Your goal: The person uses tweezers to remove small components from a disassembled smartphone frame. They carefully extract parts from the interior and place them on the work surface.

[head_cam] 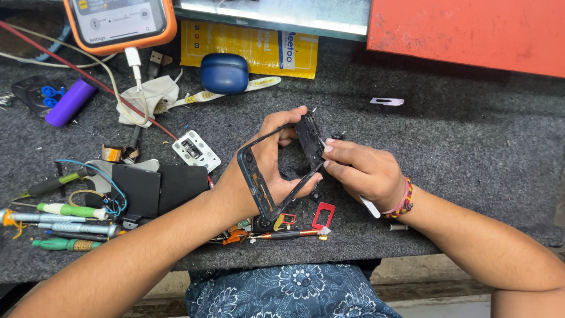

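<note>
- Item under work: a stripped black phone frame (276, 171), held clear of the grey felt tabletop (471, 153), between the two hands and roughly in the middle of the view.
- Left hand (259, 176): closed around the frame from behind, palm showing through the open middle, thumb on the lower edge and fingertips curled over the upper end. It carries the frame's weight.
- Right hand (365, 171): fingers narrowed to a pinch on a thin pale pry tool (371, 206), whose tail projects from under the palm. The working tip meets the frame's upper end (the exact contact point is hidden by the fingertips).
- Governing relation: the frame's long axis runs diagonally, from low near the left wrist up and away towards the right fingertips. The end being worked therefore lies directly against the right hand; the opposite end sits deep in the left palm.
- Nearer hand: both touch the frame; the right is nearer the worked end.
- Surroundings: a red card-shaped tool (323, 215) just below the hands; screwdrivers (59, 221) well out beyond the left forearm; an orange-cased phone (120, 23) and a blue case (223, 73) far beyond the left hand.
</note>
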